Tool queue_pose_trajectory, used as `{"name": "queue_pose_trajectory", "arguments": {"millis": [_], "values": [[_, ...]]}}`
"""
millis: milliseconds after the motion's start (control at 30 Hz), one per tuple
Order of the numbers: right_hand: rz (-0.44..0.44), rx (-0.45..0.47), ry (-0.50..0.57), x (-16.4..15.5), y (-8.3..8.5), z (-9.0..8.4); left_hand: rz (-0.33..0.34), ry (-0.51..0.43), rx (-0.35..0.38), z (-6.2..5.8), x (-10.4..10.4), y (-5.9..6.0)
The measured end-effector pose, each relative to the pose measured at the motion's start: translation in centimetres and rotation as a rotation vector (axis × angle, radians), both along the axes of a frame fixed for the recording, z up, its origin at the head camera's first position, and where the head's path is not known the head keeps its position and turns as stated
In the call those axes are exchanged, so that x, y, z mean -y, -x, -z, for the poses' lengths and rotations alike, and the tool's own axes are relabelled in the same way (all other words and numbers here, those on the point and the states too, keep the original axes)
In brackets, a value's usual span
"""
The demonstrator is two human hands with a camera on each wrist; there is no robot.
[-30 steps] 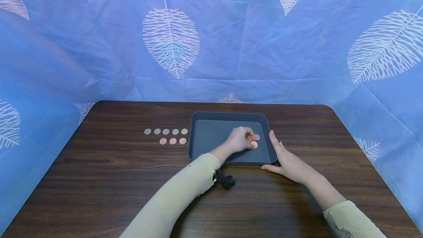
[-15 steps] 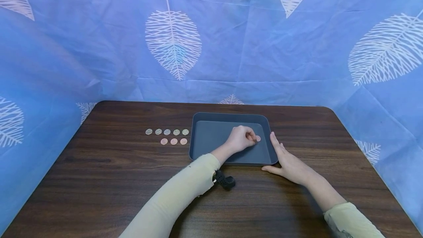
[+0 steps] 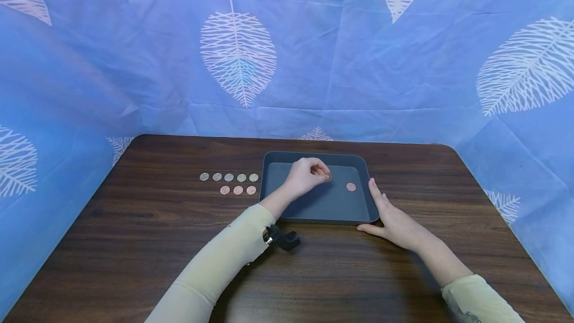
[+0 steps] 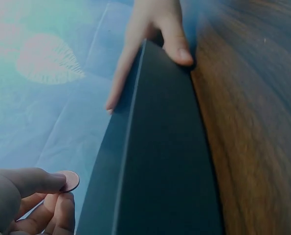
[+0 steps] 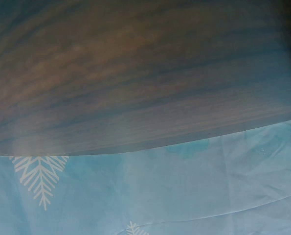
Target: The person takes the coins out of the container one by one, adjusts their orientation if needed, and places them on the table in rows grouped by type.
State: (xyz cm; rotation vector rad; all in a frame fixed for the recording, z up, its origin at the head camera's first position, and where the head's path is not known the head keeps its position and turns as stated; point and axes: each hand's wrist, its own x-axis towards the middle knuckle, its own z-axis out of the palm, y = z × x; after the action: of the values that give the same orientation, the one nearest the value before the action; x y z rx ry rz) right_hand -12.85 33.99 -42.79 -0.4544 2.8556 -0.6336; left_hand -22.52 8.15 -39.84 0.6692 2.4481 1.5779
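Observation:
My left hand (image 3: 305,177) is over the middle of the dark grey tray (image 3: 314,216), pinching a copper-coloured coin (image 4: 72,180) between thumb and fingertips. Another copper coin (image 3: 351,187) lies flat on the tray floor, toward its right side. At the tray's front right corner, my right hand (image 3: 396,221) rests with straight fingers along the right wall and the thumb at the front wall. The left wrist view shows that hand (image 4: 152,24) at the tray's far end. In the right wrist view no hand appears.
Left of the tray, several silvery coins (image 3: 228,177) form a row on the dark wooden table (image 3: 134,253). Below them lies a shorter row of three copper coins (image 3: 238,190). A blue cloth (image 3: 305,64) with white leaf prints hangs behind the table.
My left hand has picked up one of the two copper coins from the tray and moved left with it. My right hand stays at the tray's corner.

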Motion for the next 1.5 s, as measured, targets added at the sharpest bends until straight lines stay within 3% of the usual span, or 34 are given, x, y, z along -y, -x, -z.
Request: {"name": "queue_pose_trajectory", "arguments": {"millis": [233,467,633,800,1000,1267,1500], "values": [[-0.005,0.003,0.013,0.0,-0.1,-0.1,-0.039,-0.041,0.000,-0.4,2.9,-0.1],[-0.009,0.007,0.018,-0.1,-0.2,-0.1,-0.089,-0.145,0.017,0.4,5.9,-0.4],[-0.013,0.005,0.022,-0.1,-0.2,0.0,-0.137,-0.162,0.029,0.6,8.2,-0.5],[-0.005,0.014,0.019,-0.2,-0.2,-0.1,-0.197,-0.192,0.076,0.5,10.3,-0.8],[0.001,0.019,0.014,-0.2,-0.3,-0.2,-0.219,-0.265,0.169,1.0,12.4,-1.0],[0.003,0.015,0.010,-0.1,-0.3,-0.1,-0.309,-0.243,0.133,1.7,15.2,-1.2],[0.004,0.010,0.006,-0.2,-0.1,0.0,-0.373,-0.209,0.168,2.1,17.8,-1.6]]}}
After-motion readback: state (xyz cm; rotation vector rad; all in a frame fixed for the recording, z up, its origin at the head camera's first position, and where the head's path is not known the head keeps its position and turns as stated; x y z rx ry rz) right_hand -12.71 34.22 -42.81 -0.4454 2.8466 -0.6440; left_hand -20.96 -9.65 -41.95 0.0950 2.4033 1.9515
